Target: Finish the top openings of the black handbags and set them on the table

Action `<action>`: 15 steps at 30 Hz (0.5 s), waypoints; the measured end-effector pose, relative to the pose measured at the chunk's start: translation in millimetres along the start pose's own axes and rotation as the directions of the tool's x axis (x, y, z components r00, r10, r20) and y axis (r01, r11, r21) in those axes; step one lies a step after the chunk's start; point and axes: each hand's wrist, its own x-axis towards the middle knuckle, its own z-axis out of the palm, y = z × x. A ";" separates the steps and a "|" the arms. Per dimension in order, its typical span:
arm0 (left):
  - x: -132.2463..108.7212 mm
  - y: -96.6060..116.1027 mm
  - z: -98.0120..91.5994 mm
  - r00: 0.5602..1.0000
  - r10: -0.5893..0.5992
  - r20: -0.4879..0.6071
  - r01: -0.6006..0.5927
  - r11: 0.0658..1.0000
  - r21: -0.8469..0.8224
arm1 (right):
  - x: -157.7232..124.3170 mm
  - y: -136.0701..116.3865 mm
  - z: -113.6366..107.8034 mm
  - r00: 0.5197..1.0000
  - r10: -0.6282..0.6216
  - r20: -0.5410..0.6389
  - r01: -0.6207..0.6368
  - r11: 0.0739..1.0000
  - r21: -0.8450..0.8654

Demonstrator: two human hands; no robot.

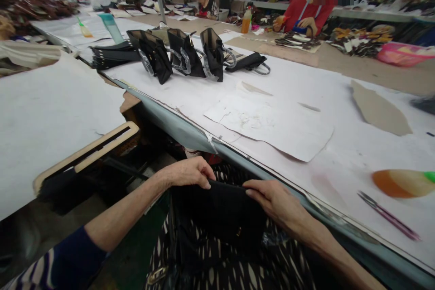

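The black bag [220, 210] lies on the person's patterned lap [217, 276], just beside the edge of the desk [299, 81]. The left hand [192, 173] pinches its upper edge near one end, and the right hand [270, 195] pinches the same edge near the other. It looks light and pliable, probably smooth, hardly fragile though perhaps easily scuffed; the two ends of that edge seem the surest hold, away from the gold fitting [239, 232].
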 end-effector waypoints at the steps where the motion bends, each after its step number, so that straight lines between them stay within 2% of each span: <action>1: 0.5 0.5 0.8 1.000 0.004 -0.001 -0.004 1.000 0.004 | 0.1 -5.9 2.5 0.999 -0.016 -0.035 0.013 0.997 -0.078; 4: 2.2 0.8 4.2 1.000 0.031 0.001 -0.031 0.999 0.023 | 3.3 -22.8 14.3 0.998 -0.045 -0.051 0.030 0.964 -0.264; 7: 4.0 -1.1 6.5 0.998 0.063 -0.009 -0.062 0.997 0.044 | 8.7 -34.2 29.0 0.994 -0.064 -0.092 0.026 0.927 -0.373; 12: -1.1 -1.6 8.1 0.994 0.106 -0.024 -0.102 0.985 0.141 | 13.3 -37.5 43.1 0.980 -0.071 -0.186 -0.004 0.927 -0.375; 15: -14.4 1.5 13.3 0.967 0.203 -0.157 -0.143 0.934 0.326 | 13.2 -34.1 42.6 0.978 -0.076 -0.193 0.002 0.934 -0.358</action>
